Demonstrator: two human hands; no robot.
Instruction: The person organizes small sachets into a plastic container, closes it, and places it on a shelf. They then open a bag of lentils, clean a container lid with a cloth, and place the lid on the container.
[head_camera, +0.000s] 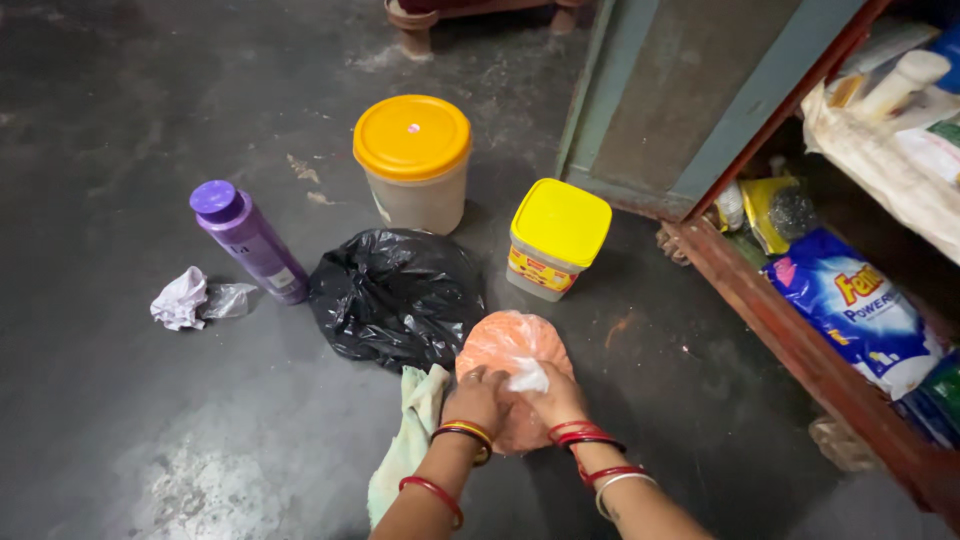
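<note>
Fingers of both hands curled, pinching the top of an orange bag (505, 350) on the floor (120, 400): left hand (478, 398), right hand (553, 393) grips its white neck. Left to right around it: crumpled plastic (185, 298), purple bottle (250, 242), black bag (395, 295), pale cloth (412, 435), orange-lidded tub (412, 165), yellow-lidded box (556, 238), open cupboard (800, 345).

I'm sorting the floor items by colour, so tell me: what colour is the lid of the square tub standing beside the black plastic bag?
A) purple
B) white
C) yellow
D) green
C: the square tub right of the black plastic bag has a bright yellow lid, while purple belongs to the bottle on the bag's other side.
</note>
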